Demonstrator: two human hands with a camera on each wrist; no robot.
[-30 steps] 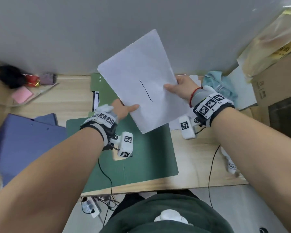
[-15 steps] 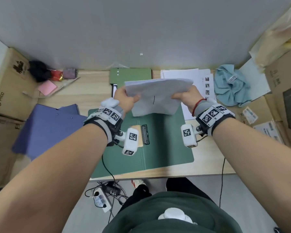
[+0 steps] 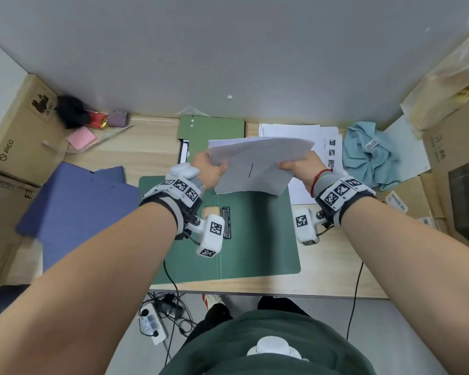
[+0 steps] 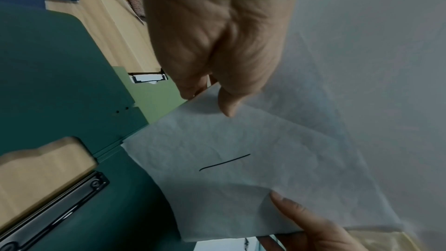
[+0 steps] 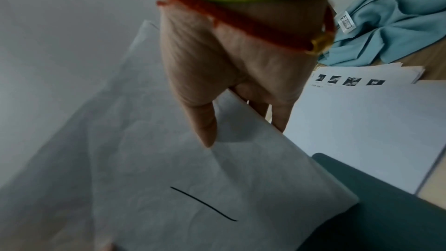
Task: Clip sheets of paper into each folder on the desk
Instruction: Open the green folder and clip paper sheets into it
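So both hands, left hand (image 3: 209,171) and right hand (image 3: 299,169), pinch the paper sheets (image 3: 255,163) by their side edges; the folder's clip (image 3: 226,221) lies below the fingers, nearer the left.

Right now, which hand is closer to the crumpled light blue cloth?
The right hand. It grips the white paper sheets just left of the crumpled light blue cloth; the left hand holds their far side.
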